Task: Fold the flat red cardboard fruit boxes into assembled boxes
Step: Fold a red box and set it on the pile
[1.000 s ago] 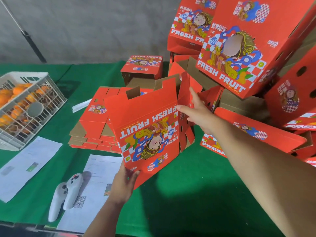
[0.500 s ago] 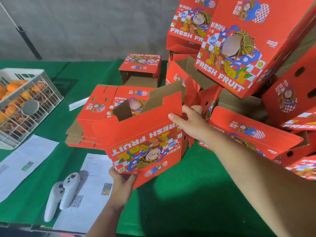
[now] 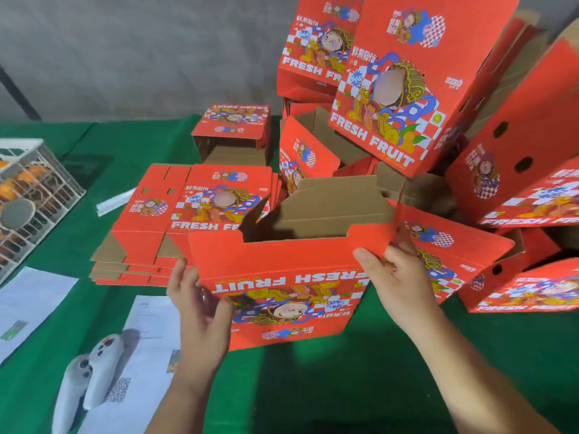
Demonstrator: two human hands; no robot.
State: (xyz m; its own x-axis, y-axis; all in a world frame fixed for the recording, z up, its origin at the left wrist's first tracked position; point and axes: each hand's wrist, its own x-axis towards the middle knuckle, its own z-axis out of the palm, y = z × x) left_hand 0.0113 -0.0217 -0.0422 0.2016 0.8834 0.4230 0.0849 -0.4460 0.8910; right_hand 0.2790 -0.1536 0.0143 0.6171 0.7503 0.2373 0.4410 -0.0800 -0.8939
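Note:
A red "FRESH FRUIT" box [image 3: 282, 286] is held above the green table, opened into a sleeve with its brown inside showing and its print upside down to me. My left hand [image 3: 200, 308] grips its left edge, thumb on the front face. My right hand [image 3: 398, 277] grips its right corner, thumb on the front and fingers behind. Behind it to the left lies a stack of flat red boxes [image 3: 175, 220].
Assembled red boxes [image 3: 407, 89] are piled high at the right and back. A white crate of oranges [image 3: 28, 198] stands at the left edge. Paper sheets [image 3: 147, 339] and two white controllers [image 3: 84, 380] lie near the front left of the green table [image 3: 313, 386].
The box has turned from tilted upright to level and opened wider. My right hand went from an open reach to gripping its right corner. My left hand moved up onto its left edge.

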